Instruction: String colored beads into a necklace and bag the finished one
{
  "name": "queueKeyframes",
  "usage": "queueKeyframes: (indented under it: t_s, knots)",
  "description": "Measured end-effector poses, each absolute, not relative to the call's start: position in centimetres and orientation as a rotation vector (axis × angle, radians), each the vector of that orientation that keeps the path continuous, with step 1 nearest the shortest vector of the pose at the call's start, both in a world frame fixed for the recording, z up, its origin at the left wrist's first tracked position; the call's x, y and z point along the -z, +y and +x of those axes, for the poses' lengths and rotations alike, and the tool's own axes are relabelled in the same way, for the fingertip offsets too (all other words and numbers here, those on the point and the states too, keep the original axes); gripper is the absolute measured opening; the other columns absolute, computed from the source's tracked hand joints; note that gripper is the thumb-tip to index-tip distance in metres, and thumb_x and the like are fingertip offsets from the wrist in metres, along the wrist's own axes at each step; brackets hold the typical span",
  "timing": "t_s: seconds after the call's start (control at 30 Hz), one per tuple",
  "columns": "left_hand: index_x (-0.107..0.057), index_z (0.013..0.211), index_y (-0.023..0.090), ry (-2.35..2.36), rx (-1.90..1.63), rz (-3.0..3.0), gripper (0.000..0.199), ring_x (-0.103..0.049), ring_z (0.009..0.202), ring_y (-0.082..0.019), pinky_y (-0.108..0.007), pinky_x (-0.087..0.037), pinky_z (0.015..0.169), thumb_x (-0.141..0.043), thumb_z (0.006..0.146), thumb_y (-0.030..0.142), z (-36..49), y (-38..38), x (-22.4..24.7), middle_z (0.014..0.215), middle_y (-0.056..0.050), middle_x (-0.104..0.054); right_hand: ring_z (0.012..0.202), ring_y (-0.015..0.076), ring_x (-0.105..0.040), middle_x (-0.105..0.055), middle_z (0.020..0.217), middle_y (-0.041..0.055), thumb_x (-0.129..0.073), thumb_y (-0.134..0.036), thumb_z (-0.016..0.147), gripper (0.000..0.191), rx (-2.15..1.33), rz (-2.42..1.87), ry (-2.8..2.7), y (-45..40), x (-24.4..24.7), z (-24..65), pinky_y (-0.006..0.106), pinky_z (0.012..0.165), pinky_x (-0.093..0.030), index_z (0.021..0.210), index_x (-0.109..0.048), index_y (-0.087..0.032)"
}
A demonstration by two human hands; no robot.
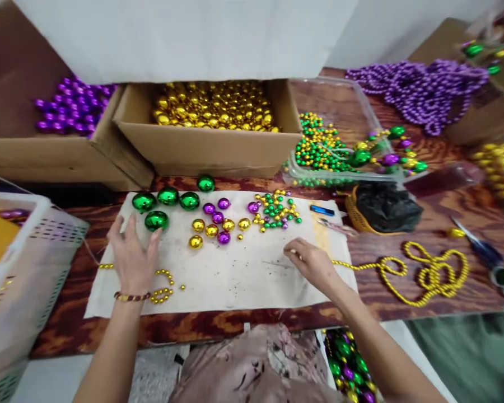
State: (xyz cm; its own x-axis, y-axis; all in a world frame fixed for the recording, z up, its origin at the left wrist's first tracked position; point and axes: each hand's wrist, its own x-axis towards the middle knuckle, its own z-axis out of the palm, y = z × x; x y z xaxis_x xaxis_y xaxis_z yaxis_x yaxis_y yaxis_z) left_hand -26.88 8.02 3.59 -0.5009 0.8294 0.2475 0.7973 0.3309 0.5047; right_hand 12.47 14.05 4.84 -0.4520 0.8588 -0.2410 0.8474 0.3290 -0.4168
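Note:
My left hand [133, 254], wearing a beaded bracelet, is over the left of a white cloth [235, 280]. Its fingers are spread, with thumb and fingertips near a large shiny green bead [156, 221]. More green beads [168, 196] lie just beyond. A short gold bead strand [163, 294] curls beside the wrist. At the cloth's right side, the fingertips of my right hand [313, 263] are pinched together; what they hold, if anything, is too small to make out. A long gold bead string [365, 267] runs from behind this hand to a looped pile on the right.
Purple beads [224, 238], gold beads [211, 230] and small mixed beads [277, 210] lie on the cloth. Behind stands a cardboard box [210, 148] of gold beads. A clear tray [344, 178], a yellow basket [357, 215] and scissors [481, 243] are to the right; a white crate [63, 240] is left.

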Motion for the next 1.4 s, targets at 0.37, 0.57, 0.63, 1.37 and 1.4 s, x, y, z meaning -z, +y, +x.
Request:
queueKeyframes:
  t_s: [0.37,0.57,0.63,1.37,1.4]
  knots:
    - [-0.053,0.133,0.018,2.229,-0.981,1.886,0.044,-0.048,0.125,-0.031,-0.052,-0.034,0.111,-0.045,0.097,0.043,-21.7,4.8,-2.5,0.129,-0.016,-0.053,0.085,0.0221,-0.068,-0.063,0.108,0.0089,-0.042,-0.015,0.096,0.021,-0.55,-2.263,-2.682,10.0,-4.6,14.5,0.029,0.063,-0.037,0.102,-0.061,-0.02]
    - [-0.061,0.124,0.02,2.048,-0.996,2.015,0.032,-0.043,0.127,-0.031,-0.05,-0.033,0.11,-0.047,0.098,0.032,-16.6,6.5,-2.7,0.125,-0.012,-0.059,0.085,0.0246,-0.069,-0.065,0.108,0.0108,-0.041,-0.012,0.095,0.024,-0.547,-2.17,-2.707,9.9,-4.3,15.7,0.03,0.06,-0.038,0.105,-0.061,-0.019]
    - [-0.064,0.121,0.02,1.962,-0.962,2.071,0.03,-0.043,0.124,-0.031,-0.049,-0.034,0.109,-0.047,0.098,0.029,-13.9,7.7,-2.8,0.121,-0.011,-0.062,0.085,0.024,-0.069,-0.066,0.108,0.0105,-0.039,-0.008,0.094,0.029,-0.577,-2.128,-2.706,9.9,-4.2,16.5,0.03,0.061,-0.04,0.109,-0.061,-0.019]
    - [-0.065,0.104,0.021,1.496,-1.08,1.252,0.02,-0.063,0.102,-0.025,-0.038,-0.048,0.088,-0.064,0.087,0.032,-4.9,14.5,-3.5,0.107,-0.008,-0.069,0.052,0.0175,-0.059,-0.065,0.065,0.0014,-0.063,-0.053,0.087,0.032,-1.512,-1.374,-1.173,6.5,-0.9,17.4,0.026,0.045,-0.043,0.089,-0.066,-0.021]
    - [-0.065,0.106,0.021,1.362,-1.138,1.011,0.023,-0.066,0.097,-0.022,-0.034,-0.05,0.083,-0.066,0.086,0.033,-5.1,14.1,-3.9,0.104,-0.007,-0.07,0.055,0.0177,-0.061,-0.066,0.067,0.0017,-0.061,-0.051,0.089,0.031,-1.495,-1.353,-1.201,6.5,-1.2,17.1,0.026,0.047,-0.045,0.088,-0.066,-0.021]
